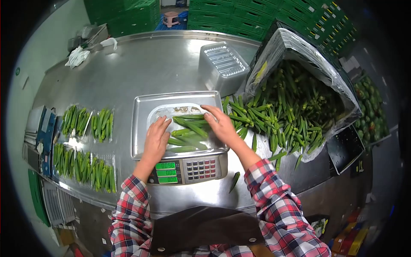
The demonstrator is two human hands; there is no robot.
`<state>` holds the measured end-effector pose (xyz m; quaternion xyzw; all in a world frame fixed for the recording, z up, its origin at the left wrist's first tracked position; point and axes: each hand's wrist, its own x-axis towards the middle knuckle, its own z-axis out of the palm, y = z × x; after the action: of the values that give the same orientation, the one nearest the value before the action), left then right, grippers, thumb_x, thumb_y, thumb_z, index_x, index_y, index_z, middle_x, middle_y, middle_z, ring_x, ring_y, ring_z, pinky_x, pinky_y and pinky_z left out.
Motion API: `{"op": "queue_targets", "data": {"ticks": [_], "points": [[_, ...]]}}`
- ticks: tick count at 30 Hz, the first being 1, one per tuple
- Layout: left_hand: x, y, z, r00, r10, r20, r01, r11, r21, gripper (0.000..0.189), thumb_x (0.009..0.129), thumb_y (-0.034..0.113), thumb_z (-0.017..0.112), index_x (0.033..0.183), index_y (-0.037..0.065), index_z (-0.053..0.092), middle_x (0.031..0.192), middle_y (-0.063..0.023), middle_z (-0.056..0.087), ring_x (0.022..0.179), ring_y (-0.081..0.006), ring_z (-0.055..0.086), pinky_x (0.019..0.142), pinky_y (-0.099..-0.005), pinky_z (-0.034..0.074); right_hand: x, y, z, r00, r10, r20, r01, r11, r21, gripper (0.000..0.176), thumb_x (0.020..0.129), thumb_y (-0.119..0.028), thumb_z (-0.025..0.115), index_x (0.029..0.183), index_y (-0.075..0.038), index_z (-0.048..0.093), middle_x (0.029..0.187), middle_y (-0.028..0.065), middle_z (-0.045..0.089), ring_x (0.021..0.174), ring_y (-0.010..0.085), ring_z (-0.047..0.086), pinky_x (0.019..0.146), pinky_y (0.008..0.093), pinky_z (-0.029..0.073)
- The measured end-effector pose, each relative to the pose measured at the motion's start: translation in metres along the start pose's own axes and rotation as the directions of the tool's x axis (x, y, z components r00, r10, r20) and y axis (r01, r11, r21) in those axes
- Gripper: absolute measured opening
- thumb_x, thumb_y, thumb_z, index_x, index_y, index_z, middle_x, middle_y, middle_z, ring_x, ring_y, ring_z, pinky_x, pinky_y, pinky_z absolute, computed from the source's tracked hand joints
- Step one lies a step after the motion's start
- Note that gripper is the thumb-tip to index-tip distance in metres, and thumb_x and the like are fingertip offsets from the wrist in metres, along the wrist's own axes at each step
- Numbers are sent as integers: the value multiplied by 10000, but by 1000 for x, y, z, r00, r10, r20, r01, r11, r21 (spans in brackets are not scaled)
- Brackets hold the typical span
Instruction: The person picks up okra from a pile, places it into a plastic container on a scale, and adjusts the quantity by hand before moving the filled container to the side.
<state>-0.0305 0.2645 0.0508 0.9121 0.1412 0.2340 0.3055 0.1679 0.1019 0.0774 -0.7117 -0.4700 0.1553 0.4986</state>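
On the steel pan (140, 103) of a digital scale (201, 168) lies a clear plastic tray (155, 116) with several okra pods (188, 130) in it. At the tray's left side is my left hand (156, 139), its fingers slightly apart and nothing visible in them. Over the tray's right side, my right hand (219, 125) has its fingers spread, the tips beside the ends of the pods. The scale's green display (166, 172) is lit below my left hand.
A large lined crate (314, 51) spills loose okra (274, 122) onto the steel table (128, 64) at right. Stacked clear trays (223, 64) stand behind the scale. Filled okra trays (85, 169) lie at left. One pod (234, 182) lies near the front edge. Green crates (231, 19) stand behind.
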Motion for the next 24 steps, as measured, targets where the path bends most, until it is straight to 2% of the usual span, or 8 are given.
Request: {"op": "queue_targets", "data": {"ticks": [1, 6, 10, 14, 16, 18, 21, 24], "points": [[1, 2, 2, 1000, 11, 13, -12, 999, 45, 424, 867, 191, 475, 1269, 55, 467, 1342, -154, 408, 1288, -317, 321, 1067, -445, 220, -8, -3, 9, 997, -26, -72, 22, 998, -63, 352, 935, -249, 432, 1217, -50, 501, 1194, 170, 515, 1134, 317, 471, 969, 356, 356], [2, 11, 1, 993, 62, 100, -74, 990, 123, 668, 741, 262, 636, 1336, 86, 389, 1420, -159, 289, 1334, -340, 228, 1079, -492, 157, -10, 16, 77, 978, -190, -91, 153, 939, -309, 337, 883, -188, 499, 1154, 11, 523, 1220, 225, 484, 1142, 366, 458, 976, 409, 367], [2, 12, 1, 986, 56, 157, -83, 983, 166, 788, 707, 408, 667, 1351, 74, 360, 1427, -159, 278, 1335, -341, 224, 1076, -511, 131, -1, -9, 74, 974, -228, 5, 227, 971, -78, 306, 843, -118, 535, 1114, 24, 527, 1183, 205, 509, 1108, 350, 484, 954, 392, 385], [5, 14, -4, 951, 44, 305, -140, 943, 301, 775, 727, 461, 635, 1336, 57, 376, 1394, -153, 336, 1314, -332, 266, 1069, -520, 133, -9, 22, 13, 897, -289, -335, 215, 947, -241, 311, 837, -89, 522, 1123, 34, 515, 1180, 189, 514, 1102, 344, 486, 967, 386, 374], [5, 14, -4, 957, 51, 286, -135, 950, 283, 757, 742, 471, 618, 1328, 53, 385, 1377, -150, 362, 1303, -328, 285, 1065, -524, 136, -13, 66, -33, 905, -32, -425, -48, 983, -178, 356, 811, -97, 555, 1153, -4, 518, 1205, 184, 498, 1131, 331, 464, 970, 387, 365], [5, 12, -3, 960, 57, 273, -137, 948, 286, 758, 743, 490, 608, 1320, 47, 392, 1372, -150, 365, 1301, -326, 289, 1067, -518, 134, -15, 96, -58, 917, 154, -368, -305, 865, -399, 554, 795, -227, 636, 1265, -26, 423, 1281, 229, 424, 1193, 348, 409, 993, 369, 346], [5, 14, -2, 959, 45, 279, -130, 947, 294, 776, 727, 497, 616, 1320, 50, 392, 1371, -146, 365, 1299, -322, 291, 1068, -518, 130, -8, 114, -56, 915, 363, -175, -363, 552, -751, 821, 725, -426, 700, 1364, -94, 305, 1340, 282, 331, 1238, 380, 357, 1016, 368, 318], [7, 18, -2, 962, 38, 270, -125, 942, 312, 798, 692, 497, 643, 1316, 61, 402, 1348, -140, 381, 1276, -316, 317, 1064, -532, 127, 12, 114, -47, 796, 602, -61, -308, 316, -898, 967, 657, -546, 707, 1414, -174, 233, 1399, 315, 215, 1303, 417, 246, 1038, 400, 275]]}}
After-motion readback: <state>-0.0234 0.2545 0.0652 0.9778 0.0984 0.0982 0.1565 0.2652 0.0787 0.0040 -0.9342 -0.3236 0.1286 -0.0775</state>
